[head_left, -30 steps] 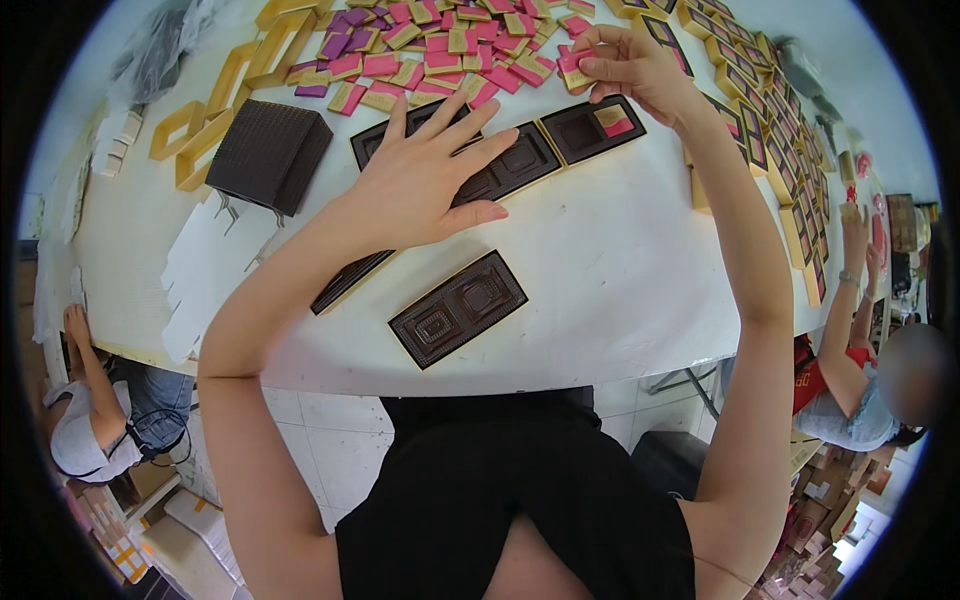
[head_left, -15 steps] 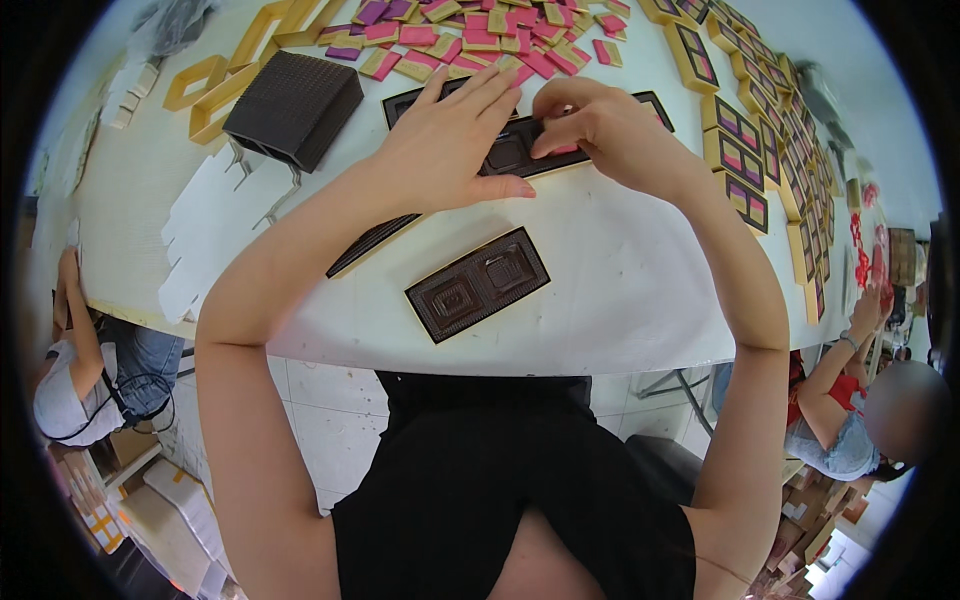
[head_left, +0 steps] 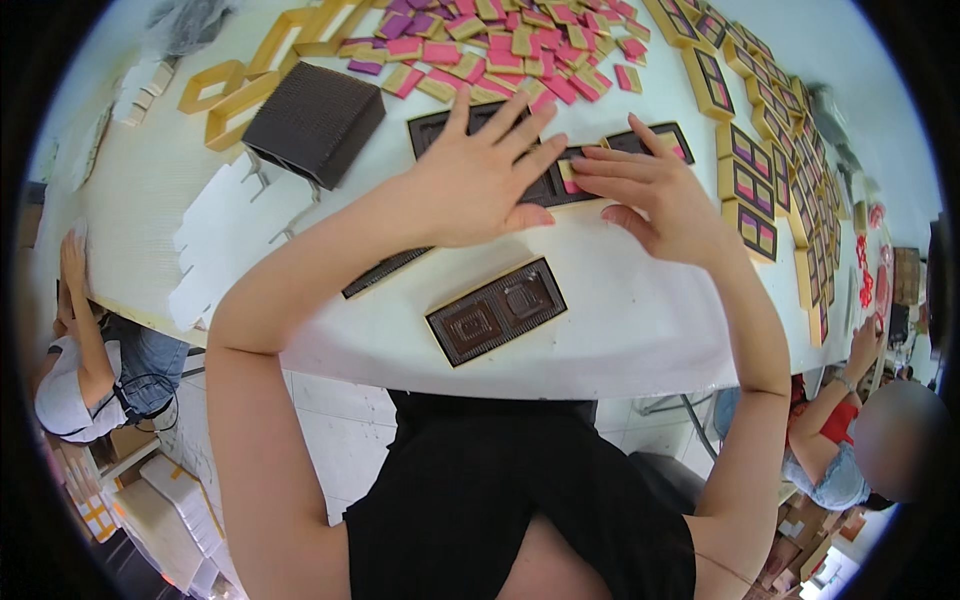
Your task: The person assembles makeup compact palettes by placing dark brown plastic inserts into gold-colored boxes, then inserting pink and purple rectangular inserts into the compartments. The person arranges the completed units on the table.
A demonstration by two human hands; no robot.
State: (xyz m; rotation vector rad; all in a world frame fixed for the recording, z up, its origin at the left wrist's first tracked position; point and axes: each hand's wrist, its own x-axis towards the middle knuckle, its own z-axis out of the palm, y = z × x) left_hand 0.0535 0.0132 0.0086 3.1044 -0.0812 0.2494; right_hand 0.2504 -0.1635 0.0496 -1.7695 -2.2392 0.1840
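Observation:
My left hand lies with fingers spread over a gold-edged box with a dark plastic insert. Across its right part reach the stretched fingers of my right hand. Their tips touch or nearly touch a pink-and-gold wrapped piece in the right compartment. The left compartment is mostly hidden by my left hand. Behind stand two similar boxes: one at left, partly covered by my left hand, and one at right with a pink piece at its end. Nearer me sits a box with two bare recesses.
Loose pink, purple and gold pieces are heaped at the back. Filled boxes line the right. A dark insert stack, gold frames and white card sheets lie left. One box pokes out beneath my left forearm. Other people sit at both sides.
My right hand has gone from curled fingers over the box to stretched ones, slightly farther right. The fingers of my left hand have spread wider. The whole view has shifted a little.

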